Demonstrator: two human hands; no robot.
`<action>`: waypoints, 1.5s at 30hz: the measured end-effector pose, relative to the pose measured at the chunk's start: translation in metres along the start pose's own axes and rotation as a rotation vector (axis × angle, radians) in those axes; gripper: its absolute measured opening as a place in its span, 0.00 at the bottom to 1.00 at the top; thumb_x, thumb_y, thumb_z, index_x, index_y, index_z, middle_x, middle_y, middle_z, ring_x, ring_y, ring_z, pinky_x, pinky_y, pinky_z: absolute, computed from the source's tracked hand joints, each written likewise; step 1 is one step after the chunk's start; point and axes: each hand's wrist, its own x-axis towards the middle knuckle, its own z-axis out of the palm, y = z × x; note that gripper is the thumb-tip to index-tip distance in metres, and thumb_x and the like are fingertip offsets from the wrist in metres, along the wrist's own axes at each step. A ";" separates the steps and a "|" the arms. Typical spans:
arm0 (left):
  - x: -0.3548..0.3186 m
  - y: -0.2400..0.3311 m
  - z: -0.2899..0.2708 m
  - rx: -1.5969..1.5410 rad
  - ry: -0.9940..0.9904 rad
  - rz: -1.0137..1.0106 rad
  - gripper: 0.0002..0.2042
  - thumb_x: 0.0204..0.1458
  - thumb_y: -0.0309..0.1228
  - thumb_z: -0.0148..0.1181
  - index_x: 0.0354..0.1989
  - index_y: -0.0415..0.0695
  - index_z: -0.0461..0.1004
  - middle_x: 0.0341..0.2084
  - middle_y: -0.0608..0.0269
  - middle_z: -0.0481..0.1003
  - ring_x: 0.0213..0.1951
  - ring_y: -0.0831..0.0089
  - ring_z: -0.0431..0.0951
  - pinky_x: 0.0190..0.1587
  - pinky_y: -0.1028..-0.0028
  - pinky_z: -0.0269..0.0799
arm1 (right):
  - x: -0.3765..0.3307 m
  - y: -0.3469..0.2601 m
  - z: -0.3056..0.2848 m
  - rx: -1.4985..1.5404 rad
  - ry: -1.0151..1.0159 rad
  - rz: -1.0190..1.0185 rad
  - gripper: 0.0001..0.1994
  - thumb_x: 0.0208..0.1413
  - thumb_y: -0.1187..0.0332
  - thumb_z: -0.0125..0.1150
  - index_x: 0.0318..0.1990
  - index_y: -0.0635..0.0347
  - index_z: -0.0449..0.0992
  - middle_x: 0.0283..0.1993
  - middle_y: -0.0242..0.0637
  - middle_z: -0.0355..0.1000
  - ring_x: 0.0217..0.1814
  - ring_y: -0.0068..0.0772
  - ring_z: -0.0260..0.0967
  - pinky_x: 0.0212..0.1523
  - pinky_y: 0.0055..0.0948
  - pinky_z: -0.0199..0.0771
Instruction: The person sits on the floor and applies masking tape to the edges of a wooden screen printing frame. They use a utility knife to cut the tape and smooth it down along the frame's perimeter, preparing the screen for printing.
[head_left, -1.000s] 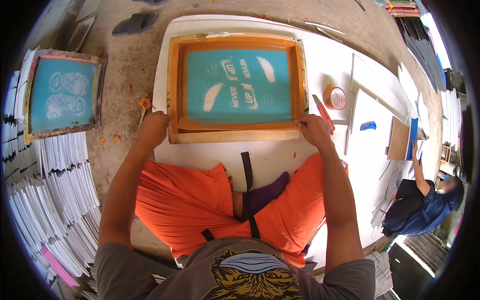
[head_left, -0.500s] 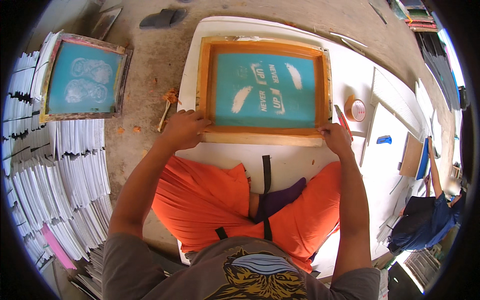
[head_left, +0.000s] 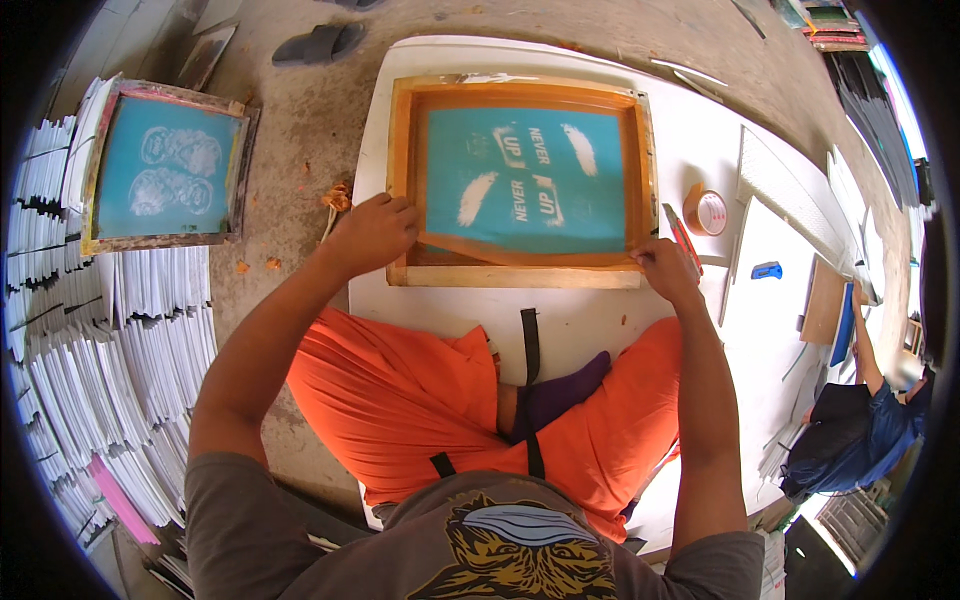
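A screen-printing frame [head_left: 520,277] with wooden sides lies on the white board in front of me. Its teal mesh [head_left: 590,210] carries pale lettering and white brush-like marks, with brown tape around the border. Along the near inner edge runs a strip of brown tape [head_left: 510,254], its left part raised off the frame. My left hand [head_left: 375,236] pinches the strip's left end at the near-left corner, fingers closed. At the near-right corner my right hand [head_left: 666,268] pinches the strip's other end against the frame. The fingertips partly hide both tape ends.
Right of the frame are a red cutter [head_left: 683,236], a brown tape roll [head_left: 708,212] and a blue cutter [head_left: 767,270]. Another teal screen [head_left: 165,215] rests on stacked white sheets [head_left: 120,360] at left. A person in dark blue [head_left: 850,430] is at far right.
My left hand has moved slightly up and away from the near-left corner, raising the tape's left end. My right hand stays at the near-right corner. The whole view has shifted a little.
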 end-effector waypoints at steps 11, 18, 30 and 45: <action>0.049 -0.008 -0.081 0.281 0.274 0.086 0.02 0.47 0.28 0.64 0.25 0.46 0.78 0.32 0.67 0.75 0.40 0.70 0.77 0.47 0.71 0.71 | 0.010 0.015 0.012 0.075 -0.051 -0.019 0.08 0.61 0.63 0.64 0.43 0.49 0.87 0.47 0.42 0.82 0.51 0.49 0.80 0.53 0.47 0.78; 0.075 0.004 -0.158 0.425 0.302 0.101 0.07 0.47 0.29 0.63 0.34 0.42 0.81 0.38 0.64 0.76 0.47 0.68 0.75 0.52 0.68 0.70 | 0.008 0.007 0.004 0.152 -0.098 0.052 0.08 0.61 0.65 0.65 0.43 0.47 0.88 0.50 0.38 0.82 0.53 0.46 0.80 0.54 0.44 0.78; 0.025 0.005 -0.196 0.444 0.271 0.026 0.08 0.47 0.30 0.63 0.36 0.43 0.81 0.38 0.64 0.76 0.46 0.66 0.76 0.53 0.66 0.71 | -0.012 0.023 -0.047 0.597 -0.061 0.036 0.11 0.61 0.75 0.61 0.47 0.61 0.85 0.39 0.33 0.80 0.39 0.21 0.72 0.31 0.25 0.75; -0.036 0.156 -0.040 -0.217 0.735 -0.361 0.08 0.54 0.32 0.67 0.41 0.46 0.81 0.37 0.63 0.77 0.41 0.63 0.79 0.45 0.60 0.73 | -0.126 -0.115 -0.287 0.297 0.467 -0.422 0.15 0.56 0.76 0.64 0.51 0.59 0.82 0.29 0.34 0.76 0.30 0.26 0.72 0.36 0.30 0.72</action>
